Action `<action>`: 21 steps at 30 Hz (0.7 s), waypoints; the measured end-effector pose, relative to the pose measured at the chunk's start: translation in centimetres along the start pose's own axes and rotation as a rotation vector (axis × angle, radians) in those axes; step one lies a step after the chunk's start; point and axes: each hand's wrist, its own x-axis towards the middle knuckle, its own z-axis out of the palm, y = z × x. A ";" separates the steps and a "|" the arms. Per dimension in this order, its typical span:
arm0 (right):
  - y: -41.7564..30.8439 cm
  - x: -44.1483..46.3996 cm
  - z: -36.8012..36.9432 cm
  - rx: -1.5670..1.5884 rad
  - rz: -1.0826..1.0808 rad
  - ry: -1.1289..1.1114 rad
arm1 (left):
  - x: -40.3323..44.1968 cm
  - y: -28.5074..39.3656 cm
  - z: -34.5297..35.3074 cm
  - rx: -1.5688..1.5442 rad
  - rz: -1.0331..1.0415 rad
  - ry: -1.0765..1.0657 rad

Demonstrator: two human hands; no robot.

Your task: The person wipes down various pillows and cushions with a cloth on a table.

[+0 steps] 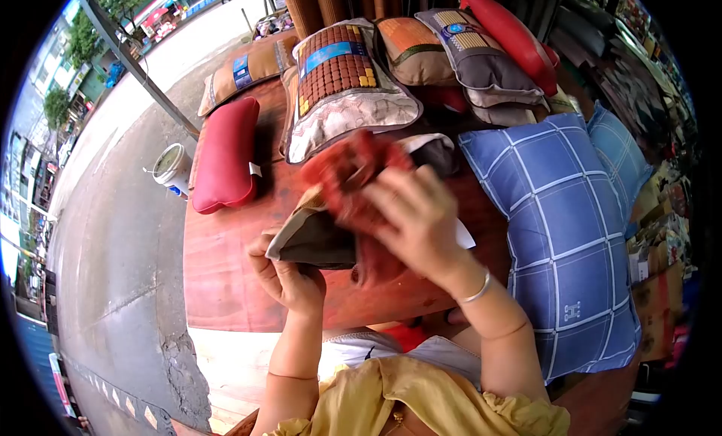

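Note:
My left hand (292, 280) pinches the edge of a tan fabric piece with a dark inside (320, 239), which looks like the open mouth of a cover or pouch. Over it and to the right, my right hand (421, 222) is curled on a crumpled red cloth (352, 165), smeared by motion. Whether the red cloth and the tan piece are joined, I cannot tell. Both hands are above the reddish wooden table (222, 278). Just beyond the cloth lies a pillow with brown square tiles and a blue band (335, 71).
A red bolster pillow (228, 154) lies on the table's left side, a blue checked pillow (564, 233) on its right. Along the back are an orange-tan pillow (414, 49), a grey pillow (485, 60) and a long red cushion (515, 37). A white bucket (171, 168) stands left of the table.

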 end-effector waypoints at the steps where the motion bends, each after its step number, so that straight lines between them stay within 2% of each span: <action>1: 1.7 0.2 0.0 -0.064 0.024 0.037 | 0.2 0.2 -0.1 -0.002 -0.013 0.005; 3: 4.9 0.2 -0.1 -0.169 0.110 0.110 | 0.4 0.2 -0.3 -0.002 -0.018 0.013; 5: 7.4 -0.5 0.4 -0.127 0.209 0.160 | 0.1 -0.4 -0.1 -0.088 0.010 -0.062; 7: 7.3 -0.5 0.4 -0.017 0.264 0.198 | 0.2 -0.6 0.4 -0.078 0.009 -0.044; 9: 4.3 -1.1 0.1 0.115 0.169 0.147 | 0.0 -0.8 0.6 0.022 -0.017 -0.012; 11: -0.5 -1.5 -0.1 0.146 0.003 -0.022 | -0.4 -1.0 0.7 0.052 -0.039 -0.009; 13: -3.6 -1.8 0.7 0.246 -0.110 -0.008 | -0.8 -1.8 -0.4 0.088 -0.002 0.002; 15: -3.1 -1.3 1.3 0.234 -0.133 0.013 | -0.7 -1.1 -0.6 -0.152 -0.133 0.011; 16: -2.6 -1.1 1.3 0.209 -0.134 0.014 | -0.6 -0.5 -0.5 -0.160 -0.163 0.014; 17: -1.8 -0.7 0.8 0.130 -0.070 -0.031 | -0.5 0.2 -0.4 -0.169 -0.196 0.021; 19: 1.6 0.0 1.0 0.021 0.033 0.018 | -0.8 0.8 -0.8 -0.151 -0.210 0.071; 21: 4.9 0.0 1.2 -0.057 0.148 0.109 | -0.7 0.7 -1.5 -0.180 -0.207 -0.077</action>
